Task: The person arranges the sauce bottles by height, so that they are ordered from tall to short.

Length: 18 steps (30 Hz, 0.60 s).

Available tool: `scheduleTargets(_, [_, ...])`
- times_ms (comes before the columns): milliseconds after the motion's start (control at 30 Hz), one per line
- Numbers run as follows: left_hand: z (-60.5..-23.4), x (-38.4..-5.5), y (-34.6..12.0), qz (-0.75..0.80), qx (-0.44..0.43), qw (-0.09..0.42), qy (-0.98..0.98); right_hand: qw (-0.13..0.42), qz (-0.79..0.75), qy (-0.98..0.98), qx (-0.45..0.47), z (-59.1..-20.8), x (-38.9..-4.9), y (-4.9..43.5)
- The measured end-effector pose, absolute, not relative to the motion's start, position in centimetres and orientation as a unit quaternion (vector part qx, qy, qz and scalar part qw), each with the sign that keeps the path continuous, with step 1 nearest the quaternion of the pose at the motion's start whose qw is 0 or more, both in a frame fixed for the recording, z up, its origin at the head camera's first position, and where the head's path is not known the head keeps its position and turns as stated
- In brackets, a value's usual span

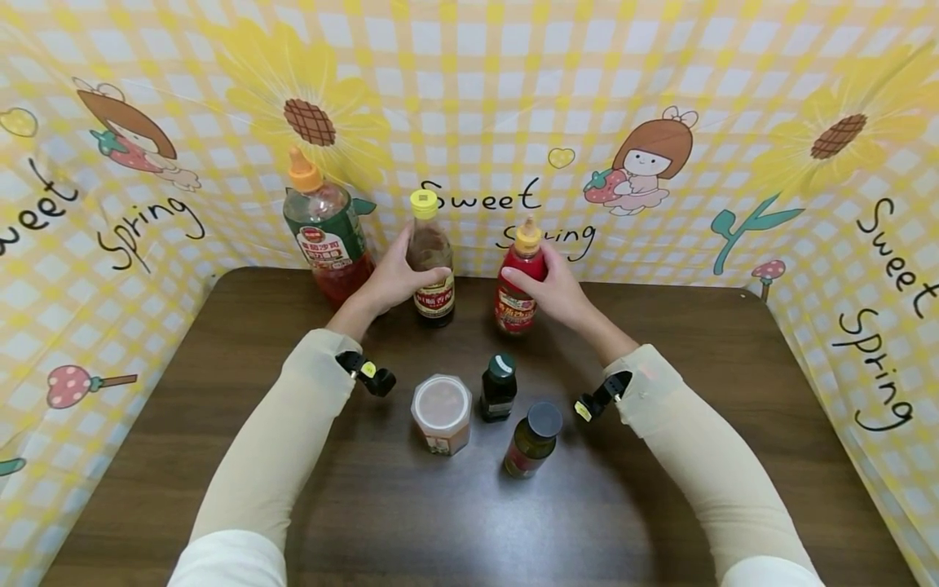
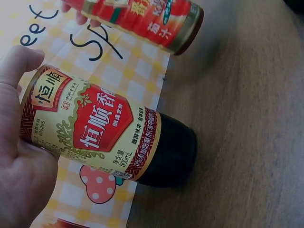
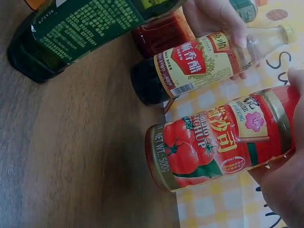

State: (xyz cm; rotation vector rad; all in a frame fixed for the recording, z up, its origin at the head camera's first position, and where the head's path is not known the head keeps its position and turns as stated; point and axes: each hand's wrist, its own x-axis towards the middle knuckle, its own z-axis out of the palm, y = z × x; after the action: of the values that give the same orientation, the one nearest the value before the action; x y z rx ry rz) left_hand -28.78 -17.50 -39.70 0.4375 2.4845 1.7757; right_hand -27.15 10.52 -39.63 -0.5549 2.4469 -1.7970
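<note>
At the back of the table, my left hand [image 1: 396, 279] grips a vinegar bottle [image 1: 435, 300] round its upper body. This bottle has a yellow cap, a red and cream label and dark liquid at the bottom. To its right, my right hand [image 1: 562, 295] holds a red ketchup bottle [image 1: 515, 313] with a yellow nozzle cap, thumb across the front. Both bottles are nearly upright, with a gap between them. The left wrist view shows the vinegar label [image 2: 104, 118] close up; the right wrist view shows tomatoes on the ketchup label [image 3: 204, 142].
Left of the vinegar stands a large red sauce bottle [image 1: 328, 232] with an orange nozzle. Nearer the front are an octagonal jar [image 1: 443, 408] with a pale lid, a small dark bottle [image 1: 499, 391] and a dark-lidded jar [image 1: 531, 444]. A checked cloth [image 1: 484, 106] rises behind the table [image 1: 367, 505].
</note>
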Motion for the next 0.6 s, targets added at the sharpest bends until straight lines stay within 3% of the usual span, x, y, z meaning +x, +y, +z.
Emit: scheduleTargets(600, [-39.6,-28.6,-17.6,0.570,0.128,0.043,0.810,0.023,-0.600,0.782,-0.166,-41.3,-28.6,8.5])
